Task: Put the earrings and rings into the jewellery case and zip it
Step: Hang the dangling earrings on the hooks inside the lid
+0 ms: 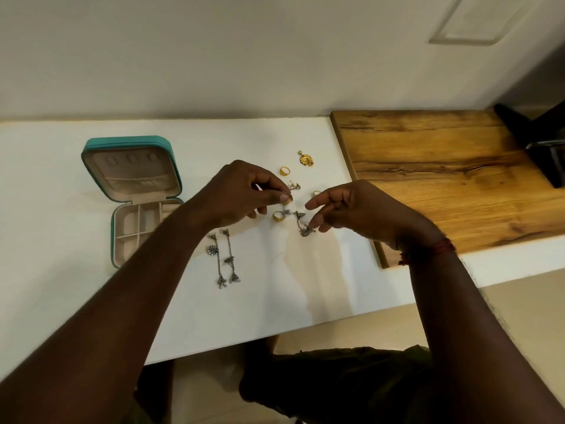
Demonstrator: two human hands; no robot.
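A teal jewellery case (134, 191) lies unzipped on the white table (61, 286) at the left, lid tilted back, beige compartments showing. My left hand (241, 191) pinches a small gold piece (288, 200) between thumb and fingers. My right hand (357, 209) touches a silver dangling earring (302, 223) with its fingertips. Two long silver earrings (224, 258) lie below my left hand. Gold rings (285, 170) (278, 216) and a gold flower pendant (306, 159) rest between and beyond my hands. Another small silver earring (294, 185) sits near my left fingertips.
A wooden board (443, 166) covers the table's right side. A black stand (538, 142) rests on its far right corner. The wall (244, 56) runs along the table's back edge. My legs show beneath the front edge.
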